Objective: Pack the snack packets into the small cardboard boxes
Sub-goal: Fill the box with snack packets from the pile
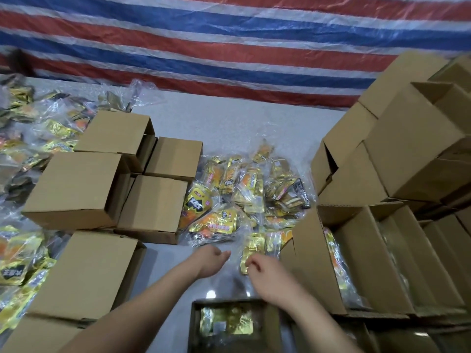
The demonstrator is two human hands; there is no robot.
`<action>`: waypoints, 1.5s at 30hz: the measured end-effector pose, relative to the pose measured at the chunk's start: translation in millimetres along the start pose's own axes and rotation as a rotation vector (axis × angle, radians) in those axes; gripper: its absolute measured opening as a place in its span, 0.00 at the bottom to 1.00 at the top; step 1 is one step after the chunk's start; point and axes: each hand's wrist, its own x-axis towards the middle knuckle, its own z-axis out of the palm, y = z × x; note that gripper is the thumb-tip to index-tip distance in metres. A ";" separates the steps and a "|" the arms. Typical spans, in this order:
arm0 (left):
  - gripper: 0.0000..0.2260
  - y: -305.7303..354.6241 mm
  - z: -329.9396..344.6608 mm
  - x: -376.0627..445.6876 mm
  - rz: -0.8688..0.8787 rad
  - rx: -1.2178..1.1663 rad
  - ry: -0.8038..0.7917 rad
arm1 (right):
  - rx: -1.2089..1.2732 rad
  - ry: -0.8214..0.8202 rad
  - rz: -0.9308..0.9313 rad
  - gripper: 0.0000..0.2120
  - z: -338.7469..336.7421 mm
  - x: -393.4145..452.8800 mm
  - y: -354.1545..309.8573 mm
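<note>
The fingers [251,263] of the right hand [265,272] are loosely curled just at the near edge of a gold snack packet [251,250], touching or about to touch it; whether they already pinch it I cannot tell. The left hand [211,259] reaches beside it with fingers relaxed and slightly apart, holding nothing, seemingly ready to gather from the same heap. Both hands hover over the near edge of the pile of clear-bagged snack packets [244,197] lying on the grey desk [229,123], the supply kept centrally so either hand can draw from it. Directly below the forearms sits an open small cardboard box [193,327] with gold packets already inside, placed close to the body, probably as the box being filled. To the left stand closed boxes [76,189], likely finished; to the right, a row of open boxes [362,263] holding bagged packets, with empty boxes stacked [413,149] behind. More bagged packets [23,266] lie at the far left, and a striped tarpaulin [229,47] hangs behind.
</note>
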 end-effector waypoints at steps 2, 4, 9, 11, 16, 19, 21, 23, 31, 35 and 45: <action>0.28 25.6 14.1 26.0 -0.106 0.081 -0.105 | 0.058 0.109 0.048 0.09 1.4 -0.1 4.8; 0.28 42.1 28.7 45.6 -0.213 0.072 -0.199 | 0.124 0.156 0.102 0.08 5.8 -1.6 9.2; 0.14 51.4 52.6 79.5 -0.284 0.003 -0.133 | 0.264 0.153 0.177 0.07 15.3 -3.3 14.8; 0.13 45.6 55.9 86.3 -0.300 -0.168 -0.046 | 0.260 0.169 0.190 0.07 15.8 -2.7 15.4; 0.01 37.0 39.2 58.9 -0.290 -0.807 -0.052 | 0.315 0.258 0.218 0.08 11.1 5.0 10.9; 0.05 30.7 22.6 27.7 -0.174 -0.978 -0.065 | 0.286 0.243 0.275 0.18 10.5 18.8 5.5; 0.08 28.7 9.7 6.8 -0.110 -1.019 -0.022 | 0.330 0.257 0.316 0.29 7.5 26.5 0.5; 0.10 28.0 -4.5 -13.4 -0.021 -1.059 0.025 | 0.450 0.258 0.347 0.38 2.5 31.9 -5.4; 0.12 40.9 -46.5 -78.8 0.272 -1.052 0.095 | 1.250 0.058 0.167 0.36 -7.7 34.4 -28.1; 0.18 42.9 -51.6 -93.9 0.252 -0.965 0.223 | 1.183 0.275 0.102 0.32 -12.1 27.7 -37.4; 0.21 37.1 -42.1 -107.2 0.183 -1.081 0.274 | 0.528 0.632 -0.139 0.15 -27.6 -5.3 -49.6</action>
